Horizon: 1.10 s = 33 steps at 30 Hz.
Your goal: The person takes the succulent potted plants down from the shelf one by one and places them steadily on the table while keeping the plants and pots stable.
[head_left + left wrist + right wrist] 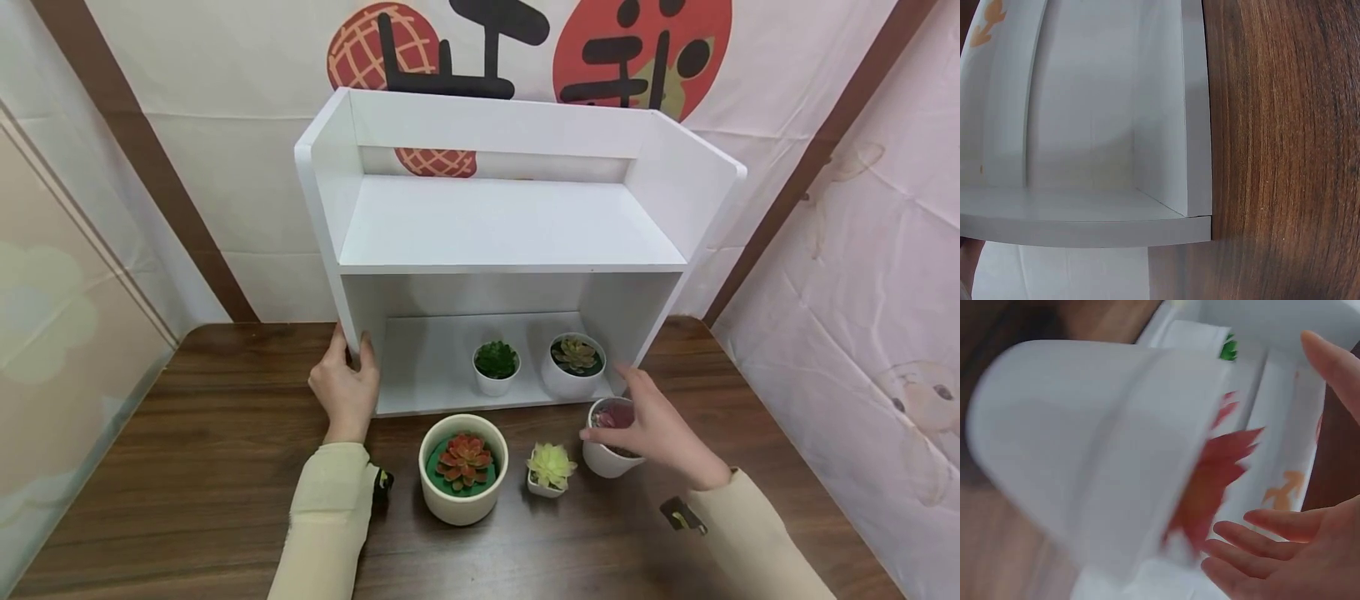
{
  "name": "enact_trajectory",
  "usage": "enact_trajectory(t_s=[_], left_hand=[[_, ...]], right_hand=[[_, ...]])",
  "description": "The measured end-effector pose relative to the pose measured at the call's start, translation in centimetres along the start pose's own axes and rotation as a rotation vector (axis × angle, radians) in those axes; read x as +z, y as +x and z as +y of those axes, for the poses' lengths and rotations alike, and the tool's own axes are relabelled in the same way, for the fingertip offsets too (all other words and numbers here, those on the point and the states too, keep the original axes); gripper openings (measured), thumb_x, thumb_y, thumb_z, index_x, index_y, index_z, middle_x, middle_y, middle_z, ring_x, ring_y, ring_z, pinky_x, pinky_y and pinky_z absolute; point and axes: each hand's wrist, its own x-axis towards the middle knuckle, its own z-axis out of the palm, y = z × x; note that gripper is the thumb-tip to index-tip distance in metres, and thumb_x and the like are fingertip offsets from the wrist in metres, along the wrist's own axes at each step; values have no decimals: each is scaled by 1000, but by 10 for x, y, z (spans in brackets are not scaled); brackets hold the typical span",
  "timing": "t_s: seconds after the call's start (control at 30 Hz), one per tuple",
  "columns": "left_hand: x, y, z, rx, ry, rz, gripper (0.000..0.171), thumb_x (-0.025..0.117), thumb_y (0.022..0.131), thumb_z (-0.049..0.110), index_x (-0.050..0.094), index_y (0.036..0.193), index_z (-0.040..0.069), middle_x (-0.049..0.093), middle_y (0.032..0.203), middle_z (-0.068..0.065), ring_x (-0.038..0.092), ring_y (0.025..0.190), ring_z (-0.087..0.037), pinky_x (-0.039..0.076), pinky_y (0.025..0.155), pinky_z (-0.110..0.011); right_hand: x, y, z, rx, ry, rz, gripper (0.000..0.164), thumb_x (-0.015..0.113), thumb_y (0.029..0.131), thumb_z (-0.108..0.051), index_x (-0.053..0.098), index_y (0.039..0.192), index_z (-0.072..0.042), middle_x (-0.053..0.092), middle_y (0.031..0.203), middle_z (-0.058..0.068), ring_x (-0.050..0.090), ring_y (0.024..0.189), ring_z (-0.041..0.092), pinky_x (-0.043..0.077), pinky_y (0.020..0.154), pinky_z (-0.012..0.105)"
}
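Observation:
A white two-tier shelf stands on the wooden table. My left hand grips the front edge of its left side panel, thumb inside and fingers outside; the left wrist view shows mostly the panel's lower corner. Just in front of the shelf's right end stands a white pot holding a reddish succulent. Over this pot reaches my right hand, its fingers and thumb spread apart. In the right wrist view, a gap shows between the fingers and the white pot.
On the lower tier sit a small green plant and a larger potted succulent. A cream pot with a red-orange succulent and a small yellow-green succulent stand before the shelf. A printed cloth hangs behind.

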Motion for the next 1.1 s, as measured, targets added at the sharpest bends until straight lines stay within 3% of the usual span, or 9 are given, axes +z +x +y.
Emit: enact_trajectory(t_s=[0.37,0.7,1.1], left_hand=[[0,0,-2,6,-2,2,26,64,88,12,66,112,0,71,96,-25,68,73,-43,47,66,-55],[-3,0,-1,-13,-2,-5,27,64,89,13,66,113,1,71,97,-24,68,81,-43,48,70,-56],[-5,-2,-1,24,9,-5,28,64,89,12,66,114,0,71,97,-24,67,73,-44,48,66,-57]], right_hand=[[5,38,-41,-51,32,-67,94,77,78,-42,29,147,0,33,149,21,36,136,36,34,105,53],[17,66,-56,-26,31,-118,89,75,80,-41,33,146,1,38,147,23,41,133,38,38,103,52],[38,99,-78,-14,49,-250,93,74,80,-43,27,150,-2,29,154,19,32,140,35,35,106,51]])
